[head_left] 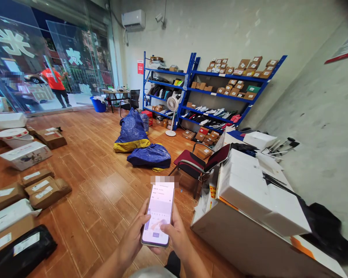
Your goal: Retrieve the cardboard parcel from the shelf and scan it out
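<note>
A smartphone with a lit white screen is held upright in front of me, low in the middle of the view. My left hand wraps round its left edge, the thumb at the side of the screen. From the right, my right hand grips the other edge, and its thumb lies over the lower part of the screen. A keyboard shows on the lower half, below a few lines of text too small to read. The top of the phone is blurred out.
Parcels lie on the floor at left. Blue sacks and a chair stand ahead. White foam boxes top the counter at right. Behind are blue shelves, a fan and a person in orange by the glass doors.
</note>
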`<action>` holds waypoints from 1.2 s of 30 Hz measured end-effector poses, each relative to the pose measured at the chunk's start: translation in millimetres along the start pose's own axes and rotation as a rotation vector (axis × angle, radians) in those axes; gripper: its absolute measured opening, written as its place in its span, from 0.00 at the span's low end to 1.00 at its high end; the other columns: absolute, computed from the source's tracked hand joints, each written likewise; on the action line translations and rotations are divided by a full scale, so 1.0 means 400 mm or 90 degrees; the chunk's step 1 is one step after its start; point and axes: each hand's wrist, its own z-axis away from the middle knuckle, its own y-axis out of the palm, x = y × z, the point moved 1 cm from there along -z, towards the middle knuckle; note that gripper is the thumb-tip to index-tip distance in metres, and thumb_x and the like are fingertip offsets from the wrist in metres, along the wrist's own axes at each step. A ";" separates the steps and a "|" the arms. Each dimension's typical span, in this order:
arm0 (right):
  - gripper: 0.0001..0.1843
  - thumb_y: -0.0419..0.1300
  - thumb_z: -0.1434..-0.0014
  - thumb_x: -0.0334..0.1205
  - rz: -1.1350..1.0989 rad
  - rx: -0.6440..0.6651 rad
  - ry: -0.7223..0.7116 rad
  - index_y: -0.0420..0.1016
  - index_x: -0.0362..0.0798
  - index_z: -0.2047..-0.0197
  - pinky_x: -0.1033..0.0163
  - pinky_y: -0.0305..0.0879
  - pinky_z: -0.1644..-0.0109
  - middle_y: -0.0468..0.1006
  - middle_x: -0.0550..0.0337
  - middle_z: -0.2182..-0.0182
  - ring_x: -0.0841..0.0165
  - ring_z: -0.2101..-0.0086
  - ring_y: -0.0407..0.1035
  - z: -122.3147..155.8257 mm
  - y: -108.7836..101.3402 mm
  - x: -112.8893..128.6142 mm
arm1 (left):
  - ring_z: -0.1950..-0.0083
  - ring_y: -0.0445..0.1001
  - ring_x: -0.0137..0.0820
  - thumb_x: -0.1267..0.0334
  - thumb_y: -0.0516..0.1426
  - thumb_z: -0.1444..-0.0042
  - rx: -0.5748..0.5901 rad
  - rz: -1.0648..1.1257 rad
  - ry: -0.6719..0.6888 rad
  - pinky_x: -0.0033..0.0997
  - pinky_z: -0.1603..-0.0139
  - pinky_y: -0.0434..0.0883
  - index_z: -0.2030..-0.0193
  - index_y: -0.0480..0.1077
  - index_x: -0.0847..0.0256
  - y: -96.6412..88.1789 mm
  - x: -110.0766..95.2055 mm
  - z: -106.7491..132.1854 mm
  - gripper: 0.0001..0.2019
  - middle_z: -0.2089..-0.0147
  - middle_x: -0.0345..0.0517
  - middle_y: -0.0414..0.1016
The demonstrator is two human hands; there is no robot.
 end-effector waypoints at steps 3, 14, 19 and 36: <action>0.29 0.63 0.55 0.40 0.016 -0.006 -0.006 0.62 0.51 0.48 0.61 0.65 0.62 0.77 0.61 0.61 0.65 0.65 0.69 -0.002 -0.003 -0.007 | 0.59 0.73 0.46 0.60 0.56 0.59 0.024 -0.011 -0.009 0.32 0.80 0.71 0.32 0.30 0.60 0.002 -0.005 0.002 0.50 0.46 0.58 0.68; 0.29 0.58 0.56 0.33 0.017 -0.005 0.000 0.62 0.51 0.48 0.61 0.66 0.62 0.77 0.61 0.60 0.65 0.64 0.69 -0.007 -0.003 -0.015 | 0.69 0.72 0.37 0.63 0.51 0.57 0.014 -0.040 -0.010 0.36 0.78 0.73 0.32 0.29 0.61 -0.003 -0.018 0.007 0.47 0.44 0.59 0.65; 0.29 0.58 0.55 0.34 -0.047 0.014 0.004 0.62 0.52 0.47 0.59 0.66 0.60 0.77 0.60 0.58 0.63 0.62 0.69 -0.012 -0.009 -0.030 | 0.70 0.72 0.36 0.63 0.51 0.53 0.021 -0.020 -0.007 0.37 0.78 0.74 0.32 0.26 0.57 -0.010 -0.017 0.003 0.45 0.45 0.56 0.67; 0.29 0.58 0.54 0.38 -0.003 0.027 0.010 0.60 0.52 0.47 0.60 0.65 0.63 0.75 0.60 0.62 0.65 0.66 0.68 -0.008 0.005 -0.010 | 0.71 0.74 0.34 0.59 0.53 0.45 -0.007 -0.046 0.005 0.29 0.81 0.72 0.32 0.36 0.58 -0.002 -0.009 -0.001 0.38 0.54 0.55 0.73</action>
